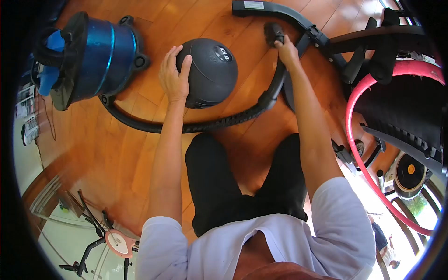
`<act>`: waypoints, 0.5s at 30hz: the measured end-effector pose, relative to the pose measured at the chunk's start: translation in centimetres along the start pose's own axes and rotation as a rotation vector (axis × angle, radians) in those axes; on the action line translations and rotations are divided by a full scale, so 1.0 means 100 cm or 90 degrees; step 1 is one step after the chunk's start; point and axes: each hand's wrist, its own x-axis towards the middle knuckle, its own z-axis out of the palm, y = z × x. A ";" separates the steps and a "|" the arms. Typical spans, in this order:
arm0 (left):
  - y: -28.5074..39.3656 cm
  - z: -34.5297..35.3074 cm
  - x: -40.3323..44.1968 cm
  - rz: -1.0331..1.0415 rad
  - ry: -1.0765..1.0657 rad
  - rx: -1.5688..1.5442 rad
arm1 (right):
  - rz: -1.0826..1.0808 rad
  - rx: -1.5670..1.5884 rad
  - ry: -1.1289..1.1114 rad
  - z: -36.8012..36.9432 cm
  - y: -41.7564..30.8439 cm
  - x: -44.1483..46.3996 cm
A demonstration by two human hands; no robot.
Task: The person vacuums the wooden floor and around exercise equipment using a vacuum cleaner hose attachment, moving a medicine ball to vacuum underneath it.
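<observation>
My left hand (173,77) lies against the left side of a black medicine ball (207,74) marked 10LB, its fingers curved over the surface and thumb apart. The ball sits on the wooden floor in front of my knees. My right hand (288,52) is closed around the neck of a black vacuum brush (273,34), its bristle head tipped left, above and right of the ball and apart from it. A black vacuum hose (219,126) curves from the vacuum cleaner (102,56) past the ball up toward my right hand; the joint is partly hidden.
Black exercise equipment with a curved floor bar (280,11) stands close to my right hand. A pink hoop (352,116) leans at the right. An exercise bike (119,242) is at lower left, and papers (28,114) lie at far left. A person (387,254) is partly visible at lower right.
</observation>
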 end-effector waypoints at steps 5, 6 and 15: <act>-0.002 -0.002 0.002 -0.006 0.006 -0.025 | 0.153 0.159 0.068 0.009 -0.013 0.040; -0.002 0.000 0.002 -0.009 0.012 -0.029 | 0.150 0.126 0.075 0.015 -0.016 0.041; -0.010 0.000 0.016 -0.049 -0.009 -0.038 | -0.108 -0.145 -0.164 0.111 -0.068 0.028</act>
